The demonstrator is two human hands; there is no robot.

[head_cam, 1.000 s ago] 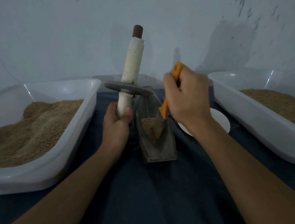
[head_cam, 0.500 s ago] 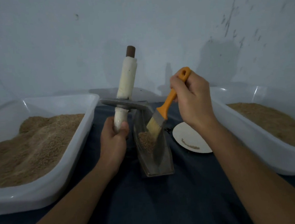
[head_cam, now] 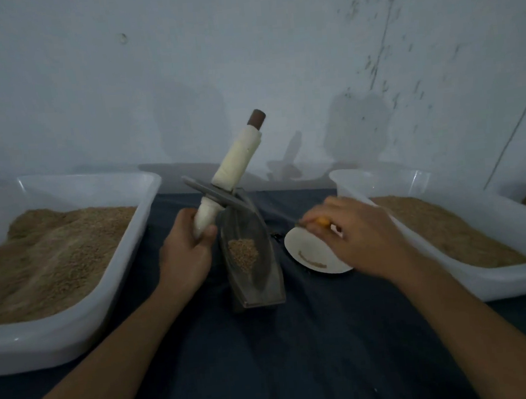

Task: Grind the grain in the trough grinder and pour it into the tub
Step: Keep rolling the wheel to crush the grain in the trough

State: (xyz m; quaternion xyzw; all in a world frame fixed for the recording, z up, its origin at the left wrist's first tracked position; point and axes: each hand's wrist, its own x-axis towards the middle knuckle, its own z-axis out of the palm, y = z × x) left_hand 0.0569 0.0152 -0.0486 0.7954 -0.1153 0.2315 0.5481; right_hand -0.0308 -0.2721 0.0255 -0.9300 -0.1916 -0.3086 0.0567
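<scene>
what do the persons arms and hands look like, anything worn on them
Both forearms are bare as far as the frame shows: no sleeves, gloves, watch or bracelet visible. The left hand and right hand show no rings that I can make out, though the dim light hides fine detail.

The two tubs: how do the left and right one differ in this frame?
The left tub holds grain heaped unevenly, high at the back and sloping forward; the right tub holds a flatter, more even bed. The left tub's fill looks lighter and coarser, the right tub's darker, though the light is dim. The right hand reaches close to the right tub; the left tub has more clearance. Both are white rectangular plastic.
</scene>
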